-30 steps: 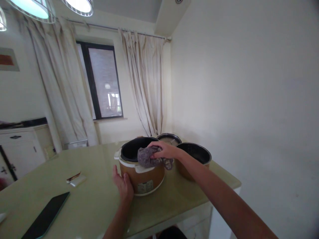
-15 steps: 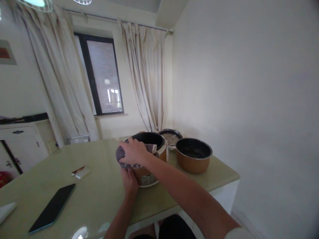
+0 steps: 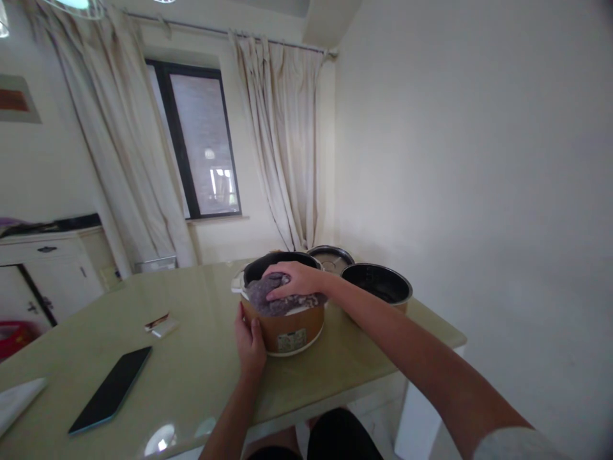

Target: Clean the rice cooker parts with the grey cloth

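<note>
A rice cooker body [image 3: 272, 333], copper-coloured with a white rim and dark inside, stands upright at the table's near edge. My right hand [image 3: 299, 281] grips a grey-purple cloth [image 3: 271, 295] and presses it on the cooker's near rim. Against the left side of the body rests my left hand [image 3: 251, 345], its fingers curled round the wall and partly hidden. To the right, behind my right forearm, is an inner pot [image 3: 376, 282] with a black inside. A round lid [image 3: 331, 257] lies behind the cooker.
The pale green table [image 3: 201, 370] bears a dark tablet-like slab [image 3: 112, 391], a small packet [image 3: 165, 327] beside a thin strip, and a white item [image 3: 19, 399] at the left edge. A wall [image 3: 479, 191] rises on the right; curtains [image 3: 287, 140] hang behind.
My right hand has moved right with the cloth, from the cooker's left rim to its near rim. My left hand stays at the cooker's side. The view has shifted slightly.
</note>
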The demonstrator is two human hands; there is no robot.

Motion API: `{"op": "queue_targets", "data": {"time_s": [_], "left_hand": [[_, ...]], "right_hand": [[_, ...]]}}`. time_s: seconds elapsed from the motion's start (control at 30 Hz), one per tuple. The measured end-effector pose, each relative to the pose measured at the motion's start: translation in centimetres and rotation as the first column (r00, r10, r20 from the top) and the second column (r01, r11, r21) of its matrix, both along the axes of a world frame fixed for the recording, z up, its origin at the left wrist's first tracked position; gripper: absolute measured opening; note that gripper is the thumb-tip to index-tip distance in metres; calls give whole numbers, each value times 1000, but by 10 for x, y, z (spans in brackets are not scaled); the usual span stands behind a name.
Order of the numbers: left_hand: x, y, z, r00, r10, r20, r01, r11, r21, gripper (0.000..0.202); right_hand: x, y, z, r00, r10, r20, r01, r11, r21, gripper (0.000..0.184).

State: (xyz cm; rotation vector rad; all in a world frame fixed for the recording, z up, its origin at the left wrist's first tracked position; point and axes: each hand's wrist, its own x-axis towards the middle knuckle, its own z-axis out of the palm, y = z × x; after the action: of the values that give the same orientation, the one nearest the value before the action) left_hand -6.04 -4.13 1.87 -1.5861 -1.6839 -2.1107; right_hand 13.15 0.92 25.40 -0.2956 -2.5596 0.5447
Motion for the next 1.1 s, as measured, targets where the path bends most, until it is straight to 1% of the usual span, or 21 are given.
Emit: {"op": "queue_targets", "data": {"time_s": [0.1,0.17,0.23,0.3,0.37,0.4,0.47,0.5,0.53,0.57,0.6,0.63,0.67,0.7,0.73,0.77,0.83,0.9,0.97,1.03,1.1], "left_hand": [[3,0,0,998,-12,59,12,1000,-5,70],[7,0,0,997,-22,68,23,1000,-15,71],[10,-3,1,998,5,59,-4,1000,-14,72],[14,-8,8,996,83,22,-84,996,26,71],[19,-16,28,983,181,-28,-175,973,150,69],[23,-21,44,974,219,-57,-200,951,235,68],[32,-28,87,961,224,-163,-149,914,378,66],[38,-31,112,950,190,-249,-86,923,376,64],[45,-32,138,917,109,-383,5,959,284,63],[51,-31,162,856,10,-517,75,987,144,66],[57,-28,183,779,-95,-620,105,994,-21,75],[62,-25,200,720,-169,-673,77,983,-164,89],[66,-22,213,679,-225,-699,26,958,-284,100],[68,-19,222,652,-280,-704,-22,922,-387,106],[68,-17,227,636,-329,-698,-49,885,-462,105],[66,-16,230,624,-380,-683,-47,854,-518,97],[58,-16,231,606,-470,-642,27,819,-574,72],[45,-16,231,589,-536,-605,125,800,-587,53],[28,-11,234,573,-589,-570,181,769,-614,47],[8,-2,237,554,-616,-560,172,743,-647,45],[-14,12,239,542,-577,-611,82,759,-645,40]], "right_hand": [[36,15,1,998,-67,6,67,996,-64,35],[49,21,-1,989,-148,-1,147,987,-66,32],[51,22,-5,975,-224,-14,223,975,-18,34],[44,21,-10,959,-283,-5,282,957,70,37],[34,18,-13,942,-335,23,329,935,136,41],[29,17,-13,935,-354,32,346,928,140,42],[21,15,-14,939,-343,7,342,937,72,44],[17,16,-14,951,-309,-33,309,951,11,44],[14,17,-15,958,-269,-96,264,962,-62,44],[12,19,-16,955,-241,-171,218,965,-145,45],[11,22,-17,940,-237,-247,180,955,-234,47],[11,26,-19,916,-264,-304,161,932,-323,48],[13,31,-21,887,-320,-334,172,899,-403,49],[16,36,-24,858,-387,-336,210,864,-458,49],[20,42,-27,835,-448,-321,269,839,-472,47],[25,48,-31,823,-488,-289,335,829,-447,44],[36,58,-40,826,-520,-220,431,832,-348,41],[45,65,-49,854,-491,-173,432,854,-290,47],[49,68,-57,863,-469,-186,407,865,-294,57],[50,69,-64,851,-467,-242,399,873,-280,60],[48,67,-69,834,-472,-288,403,875,-266,56]]}}
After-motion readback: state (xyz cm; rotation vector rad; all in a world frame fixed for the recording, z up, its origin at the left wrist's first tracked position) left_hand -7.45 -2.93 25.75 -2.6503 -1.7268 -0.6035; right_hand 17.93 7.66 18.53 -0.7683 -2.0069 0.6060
